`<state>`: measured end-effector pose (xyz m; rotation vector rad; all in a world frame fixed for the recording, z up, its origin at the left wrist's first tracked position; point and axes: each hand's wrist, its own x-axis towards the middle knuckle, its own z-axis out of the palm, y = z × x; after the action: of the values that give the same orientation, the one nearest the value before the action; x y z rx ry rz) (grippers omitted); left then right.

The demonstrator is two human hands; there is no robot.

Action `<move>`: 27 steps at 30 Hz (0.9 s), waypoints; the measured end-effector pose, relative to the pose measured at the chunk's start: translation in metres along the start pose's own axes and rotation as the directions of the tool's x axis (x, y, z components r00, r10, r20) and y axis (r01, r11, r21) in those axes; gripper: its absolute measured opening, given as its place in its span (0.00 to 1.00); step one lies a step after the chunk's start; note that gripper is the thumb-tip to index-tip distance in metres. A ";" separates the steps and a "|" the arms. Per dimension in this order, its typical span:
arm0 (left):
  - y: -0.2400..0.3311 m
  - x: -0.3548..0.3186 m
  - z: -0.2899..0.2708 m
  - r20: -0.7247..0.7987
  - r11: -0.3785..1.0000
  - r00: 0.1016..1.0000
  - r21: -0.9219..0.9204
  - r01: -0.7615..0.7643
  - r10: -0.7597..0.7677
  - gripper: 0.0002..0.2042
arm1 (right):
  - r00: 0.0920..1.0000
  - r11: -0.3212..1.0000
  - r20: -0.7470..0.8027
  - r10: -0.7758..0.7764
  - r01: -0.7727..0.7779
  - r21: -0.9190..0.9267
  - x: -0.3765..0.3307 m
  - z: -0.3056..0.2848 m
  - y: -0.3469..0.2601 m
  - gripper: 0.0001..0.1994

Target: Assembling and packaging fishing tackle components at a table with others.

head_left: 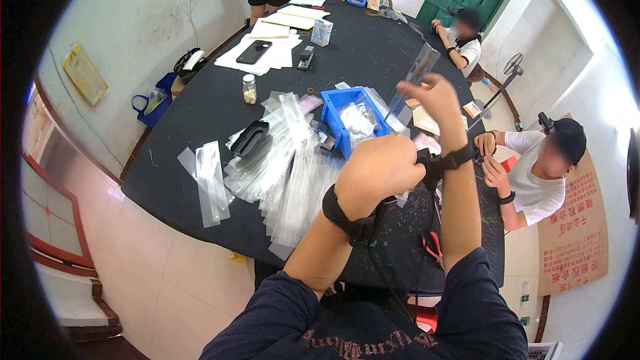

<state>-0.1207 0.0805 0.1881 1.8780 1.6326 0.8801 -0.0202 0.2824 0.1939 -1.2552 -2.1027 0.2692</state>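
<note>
While the right hand [433, 100] is raised: pinching a clear sleeve [425, 62].
Left hand [381, 167]: curled inward; contents, cannot tell.
Counter [193, 115]: piled plastic strips [293, 143] beside blue bin [335, 127].

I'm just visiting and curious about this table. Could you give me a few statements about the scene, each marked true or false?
1. The black rectangular phone lies on white paper sheets. True.
2. The blue plastic bin has nothing in it. False: it holds clear plastic packets.
3. A pile of clear plastic sleeves lies mostly left of the bin in the picture. True.
4. The red-handled tool lies inside the bin. False: it lies on the black-covered table, beside the wearer's right forearm in the picture.
5. The wearer's right hand appears higher in the picture than the left hand. True.
</note>
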 end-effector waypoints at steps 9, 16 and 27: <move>0.012 -0.015 0.002 -0.104 0.994 0.989 0.029 -0.106 0.109 0.17 | 0.918 0.987 -0.383 -0.104 0.144 0.077 0.012 -0.041 -0.035 0.15; 0.022 -0.026 0.007 -0.229 0.977 0.950 0.044 -0.207 0.211 0.17 | 0.867 0.967 -0.439 -0.237 0.256 -0.018 0.022 -0.030 -0.032 0.13; 0.036 -0.051 0.024 -0.333 0.810 0.745 0.123 -0.573 0.578 0.10 | 0.767 0.984 -0.621 -0.161 0.171 -0.043 0.033 -0.059 -0.046 0.16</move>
<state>-0.0829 0.0252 0.1907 2.3935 1.2234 1.5473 -0.0257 0.2769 0.2754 -0.9584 -1.6026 -0.1961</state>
